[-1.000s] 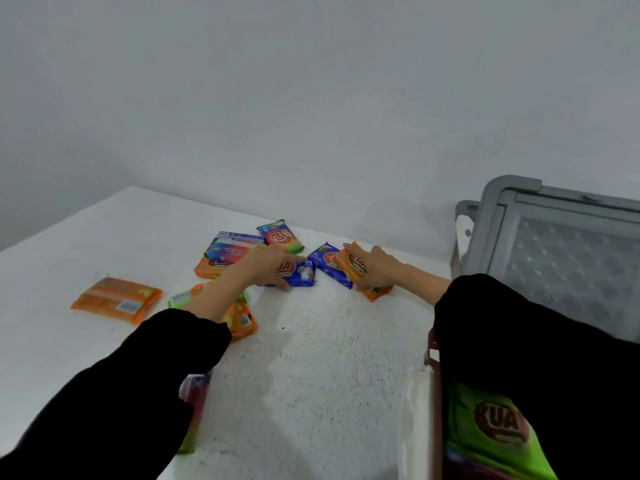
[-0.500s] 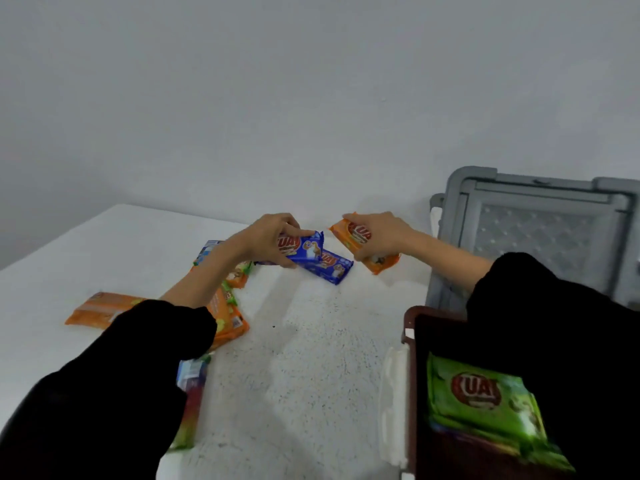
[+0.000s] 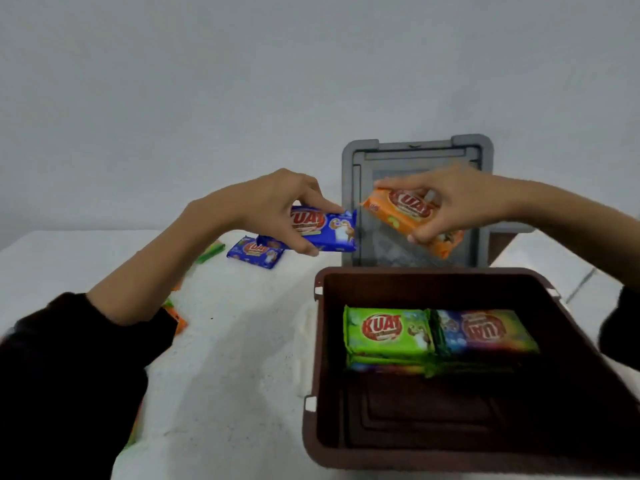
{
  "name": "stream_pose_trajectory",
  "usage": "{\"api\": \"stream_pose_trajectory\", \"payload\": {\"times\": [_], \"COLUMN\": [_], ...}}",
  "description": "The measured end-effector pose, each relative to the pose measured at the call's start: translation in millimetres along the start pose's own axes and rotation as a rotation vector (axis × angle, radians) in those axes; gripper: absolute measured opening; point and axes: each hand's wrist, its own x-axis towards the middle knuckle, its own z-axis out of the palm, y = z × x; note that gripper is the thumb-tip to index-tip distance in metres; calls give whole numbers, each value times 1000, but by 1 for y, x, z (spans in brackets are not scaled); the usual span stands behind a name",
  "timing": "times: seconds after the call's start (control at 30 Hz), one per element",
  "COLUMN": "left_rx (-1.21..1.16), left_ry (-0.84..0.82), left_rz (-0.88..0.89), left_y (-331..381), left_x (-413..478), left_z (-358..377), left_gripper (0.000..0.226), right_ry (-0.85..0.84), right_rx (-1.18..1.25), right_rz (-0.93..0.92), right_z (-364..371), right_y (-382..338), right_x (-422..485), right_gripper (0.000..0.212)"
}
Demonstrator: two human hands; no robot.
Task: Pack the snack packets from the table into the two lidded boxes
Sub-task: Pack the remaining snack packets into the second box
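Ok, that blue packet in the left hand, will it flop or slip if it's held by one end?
Probably stiff: the blue packet juts out level past the left hand without sagging. Likely light, since a thumb-and-finger pinch alone carries it. Its glossy wrapper may be slightly slippery.

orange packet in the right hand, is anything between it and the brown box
Nothing visible does. The right hand holds the orange packet in the air just beyond the open brown box. The box floor nearer the person is bare.
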Motion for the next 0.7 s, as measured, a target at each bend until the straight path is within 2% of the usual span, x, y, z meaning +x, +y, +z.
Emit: {"api": "stream_pose_trajectory", "payload": {"times": [0.23,0.37,0.5,0.7], "left_rx": [-1,72,143,175], "left_ry": [-110,-76,-7,-106], "left_rz": [154,170,185,145], "left_y": [62,80,91,99], "left_x": [30,38,37,31], "left_z": [48,67,75,105], "left_gripper": [75,72,71,71], "right_ry": [-170,-123,-27,-174], "right_rx": [-80,-210,-292,-262], "right_rz": [6,-37,-98,-77], "right_z": [46,68,81,108], "right_y": [45,55,54,57], "right_x": [-54,-62,-72,-80], "right_gripper": [92,98,93,92]}}
